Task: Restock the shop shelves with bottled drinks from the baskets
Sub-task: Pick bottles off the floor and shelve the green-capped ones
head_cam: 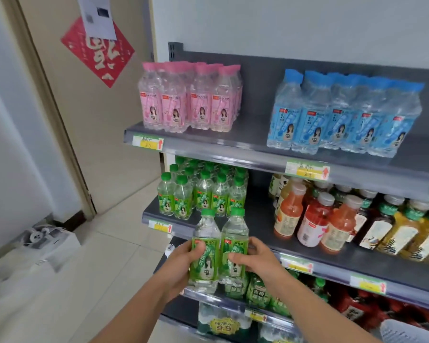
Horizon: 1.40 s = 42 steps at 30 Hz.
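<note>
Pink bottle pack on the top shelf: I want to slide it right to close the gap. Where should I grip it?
Probably from the front, a palm on each end of the pink pack, low at the labels. Both ends stand free, with bare shelf toward the blue pack; the film-covered caps give no firm hold.
</note>
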### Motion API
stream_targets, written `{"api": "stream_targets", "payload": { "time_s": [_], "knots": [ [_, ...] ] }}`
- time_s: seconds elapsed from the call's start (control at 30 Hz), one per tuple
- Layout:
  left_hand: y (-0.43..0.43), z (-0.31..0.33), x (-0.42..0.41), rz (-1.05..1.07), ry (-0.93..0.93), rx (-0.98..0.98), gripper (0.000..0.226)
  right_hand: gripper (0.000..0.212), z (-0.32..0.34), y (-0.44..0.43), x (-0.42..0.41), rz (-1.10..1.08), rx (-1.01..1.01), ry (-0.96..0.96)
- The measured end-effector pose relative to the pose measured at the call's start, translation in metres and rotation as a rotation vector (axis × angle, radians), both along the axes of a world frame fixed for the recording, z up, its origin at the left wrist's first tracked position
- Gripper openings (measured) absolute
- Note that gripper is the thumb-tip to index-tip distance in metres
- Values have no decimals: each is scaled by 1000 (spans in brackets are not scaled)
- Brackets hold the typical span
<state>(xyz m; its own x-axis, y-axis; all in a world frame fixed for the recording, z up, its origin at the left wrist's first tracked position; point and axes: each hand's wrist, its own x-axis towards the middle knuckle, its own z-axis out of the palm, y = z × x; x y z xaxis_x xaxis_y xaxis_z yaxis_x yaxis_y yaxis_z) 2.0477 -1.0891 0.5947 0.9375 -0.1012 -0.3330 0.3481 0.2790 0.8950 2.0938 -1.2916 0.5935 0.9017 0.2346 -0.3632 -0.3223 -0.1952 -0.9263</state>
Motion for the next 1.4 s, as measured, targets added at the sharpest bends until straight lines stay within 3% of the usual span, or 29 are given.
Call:
{"api": "stream_targets", "payload": {
  "time_s": [0.13,0.2,0.27,0.33,0.4,0.5,0.63,0.73,0.9,1.03,1.17,1.4],
  "knots": [
    [27,8,22,83,-61,49,48,83,8,25,24,-22,-17,-49],
    [43,9,37,96,-89,71,68,75,10,38,39,-32,-16,-44],
    [60,9,51,96,-112,68,70,86,10,52,53,-58,-19,-56],
    [77,7,64,94,-127,49,77,115,7,66,68,-109,-27,-85],
    [93,2,78,94,-139,60,90,116,4,79,82,-151,-29,-83],
    [111,-6,91,96,-129,48,71,63,0,97,99,-195,-31,-97],
    [126,-23,105,94,-115,43,51,78,-16,116,124,-240,-112,-138],
    [132,-33,108,94,-98,31,49,92,-24,125,139,-247,-154,-151],
    [140,-43,112,113,-66,21,46,95,-36,138,156,-231,-222,-156],
    [144,-49,114,114,-51,10,62,81,-46,148,163,-230,-299,-182],
    [145,-57,117,112,-34,6,53,71,-49,155,167,-218,-283,-216],
    [134,-59,124,96,-38,-23,65,59,-52,151,172,-192,-342,-249]
  ]
}}
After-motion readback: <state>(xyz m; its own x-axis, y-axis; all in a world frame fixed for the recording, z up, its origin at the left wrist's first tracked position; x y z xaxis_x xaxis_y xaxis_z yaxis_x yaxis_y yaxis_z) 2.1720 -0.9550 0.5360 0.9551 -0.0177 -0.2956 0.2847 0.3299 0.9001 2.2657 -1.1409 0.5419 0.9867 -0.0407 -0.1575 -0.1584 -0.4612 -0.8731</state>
